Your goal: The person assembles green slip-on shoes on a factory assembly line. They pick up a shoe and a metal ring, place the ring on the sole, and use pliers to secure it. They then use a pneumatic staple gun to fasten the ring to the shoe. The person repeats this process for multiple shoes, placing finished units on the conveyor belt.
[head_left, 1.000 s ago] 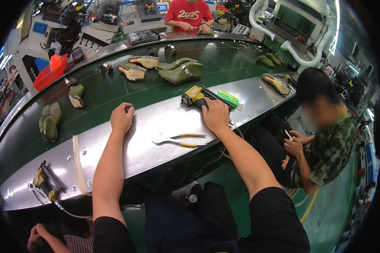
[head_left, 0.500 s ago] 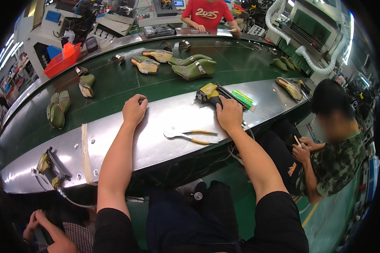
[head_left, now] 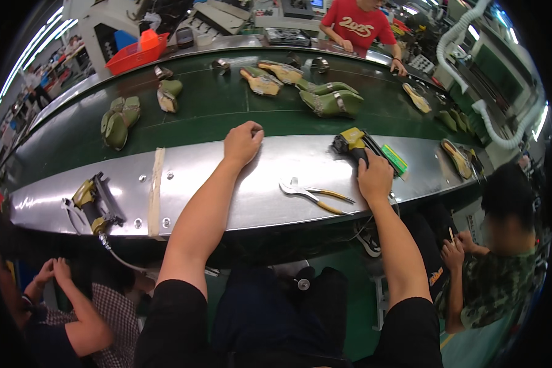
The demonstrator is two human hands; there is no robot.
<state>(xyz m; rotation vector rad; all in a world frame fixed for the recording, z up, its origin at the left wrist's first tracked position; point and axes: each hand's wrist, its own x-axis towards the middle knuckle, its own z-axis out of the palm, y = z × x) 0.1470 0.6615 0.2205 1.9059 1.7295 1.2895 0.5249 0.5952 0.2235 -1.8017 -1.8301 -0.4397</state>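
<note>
The nail gun (head_left: 351, 138), yellow and black, lies on the metal table (head_left: 260, 211) ahead of me and to my right, close to the edge of the green belt (head_left: 196, 126). My right hand (head_left: 375, 179) is on its dark handle, fingers wrapped round the grip; I can't tell how tightly they squeeze. Just right of the gun's long black side sits a bright green box (head_left: 394, 159).

My left hand (head_left: 243, 143) rests well apart from the gun, at the far edge of the metal, fingers curled into a loose fist; the inside of the palm is hidden. Between my two arms lie pliers (head_left: 316, 196) with yellow handles, their head toward my left and the handle ends near my right wrist.

Farther left, a strip of pale tape (head_left: 156, 193) crosses the metal, and past it lies a second gun (head_left: 92, 205) with a hose (head_left: 124, 262) running from it. On the belt beyond my hands are green shoe forms (head_left: 331, 103), some with tan soles upward. Behind them, a red basket (head_left: 135, 58) stands to the left, and a person in a red shirt (head_left: 365, 27) is across the belt.
</note>
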